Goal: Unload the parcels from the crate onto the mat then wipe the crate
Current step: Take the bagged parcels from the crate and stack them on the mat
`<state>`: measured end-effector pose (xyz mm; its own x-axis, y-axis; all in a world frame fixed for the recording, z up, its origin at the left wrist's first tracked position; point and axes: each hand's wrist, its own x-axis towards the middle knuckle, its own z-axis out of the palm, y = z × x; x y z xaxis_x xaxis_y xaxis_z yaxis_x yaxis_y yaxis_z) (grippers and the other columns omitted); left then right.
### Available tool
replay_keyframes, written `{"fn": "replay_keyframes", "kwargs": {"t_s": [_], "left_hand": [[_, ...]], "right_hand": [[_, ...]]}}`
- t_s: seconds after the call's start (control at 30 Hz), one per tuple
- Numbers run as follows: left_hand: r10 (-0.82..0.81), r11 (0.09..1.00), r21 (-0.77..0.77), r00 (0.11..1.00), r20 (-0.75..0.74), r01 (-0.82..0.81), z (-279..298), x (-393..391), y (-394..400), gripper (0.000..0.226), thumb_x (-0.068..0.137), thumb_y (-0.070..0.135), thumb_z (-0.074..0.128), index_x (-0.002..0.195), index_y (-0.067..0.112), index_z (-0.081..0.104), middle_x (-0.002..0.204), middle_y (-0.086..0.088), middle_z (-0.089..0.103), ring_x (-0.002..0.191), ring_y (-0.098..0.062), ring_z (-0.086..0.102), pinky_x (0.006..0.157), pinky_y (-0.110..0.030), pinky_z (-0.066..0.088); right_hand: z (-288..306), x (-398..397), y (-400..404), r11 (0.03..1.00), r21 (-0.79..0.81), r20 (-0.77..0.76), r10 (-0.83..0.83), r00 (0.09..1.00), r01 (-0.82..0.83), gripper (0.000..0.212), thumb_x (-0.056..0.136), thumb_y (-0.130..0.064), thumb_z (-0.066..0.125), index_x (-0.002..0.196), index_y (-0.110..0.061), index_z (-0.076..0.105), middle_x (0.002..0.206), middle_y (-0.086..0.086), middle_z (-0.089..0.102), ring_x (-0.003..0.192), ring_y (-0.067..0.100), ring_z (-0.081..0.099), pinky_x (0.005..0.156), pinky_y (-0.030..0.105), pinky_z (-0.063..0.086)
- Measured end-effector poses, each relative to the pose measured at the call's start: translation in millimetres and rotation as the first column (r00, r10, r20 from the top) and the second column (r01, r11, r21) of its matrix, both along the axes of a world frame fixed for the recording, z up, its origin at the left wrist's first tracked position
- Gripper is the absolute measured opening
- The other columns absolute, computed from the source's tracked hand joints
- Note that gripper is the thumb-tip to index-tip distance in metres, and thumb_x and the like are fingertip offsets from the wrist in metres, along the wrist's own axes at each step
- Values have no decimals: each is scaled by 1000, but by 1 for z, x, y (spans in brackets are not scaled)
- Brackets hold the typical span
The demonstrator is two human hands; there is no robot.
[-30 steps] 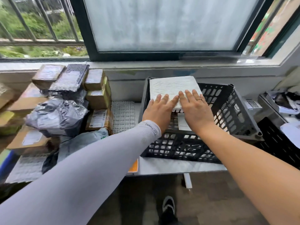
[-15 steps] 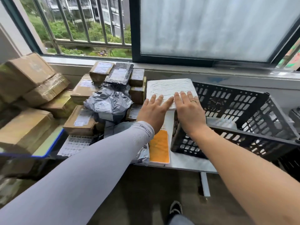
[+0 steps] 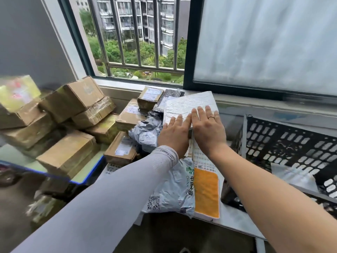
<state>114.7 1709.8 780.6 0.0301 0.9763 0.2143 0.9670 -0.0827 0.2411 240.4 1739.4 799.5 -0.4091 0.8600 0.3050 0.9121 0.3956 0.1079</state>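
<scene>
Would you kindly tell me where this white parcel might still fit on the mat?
Bare grid mat shows only between the grey China Post bag, the orange cloth and the crate. Leftwards, cardboard boxes and grey bags crowd everything.

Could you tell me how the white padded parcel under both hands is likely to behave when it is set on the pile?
The white padded parcel looks flat and fairly stiff, since it keeps its shape. It seems light: the left hand and right hand carry it on straight fingers. On the uneven grey bag it may tilt or slide.
</scene>
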Motion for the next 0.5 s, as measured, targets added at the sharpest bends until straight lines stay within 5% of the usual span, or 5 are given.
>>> {"fn": "replay_keyframes", "kwargs": {"t_s": [0.23, 0.5], "left_hand": [[57, 998, 38, 998, -10, -56, 12, -31, 48, 71, 102, 10, 39, 166, 26, 13, 167, -11, 31, 153, -31, 30, 122, -53, 30], [68, 997, 34, 994, 89, -71, 16, -48, 81, 69, 104, 23, 43, 166, 24, 12, 168, -12, 28, 155, -31, 27, 123, -54, 29]], "right_hand": [[5, -33, 56, 997, 76, -49, 32, 998, -28, 50, 97, -18, 64, 143, -1, 56, 147, 24, 55, 140, 46, 47, 115, 64, 34], [14, -56, 88, 992, 124, 3, 23, 1000, -23, 49, 102, -22, 57, 147, -4, 52, 152, 20, 51, 144, 44, 43, 118, 62, 30]]}}
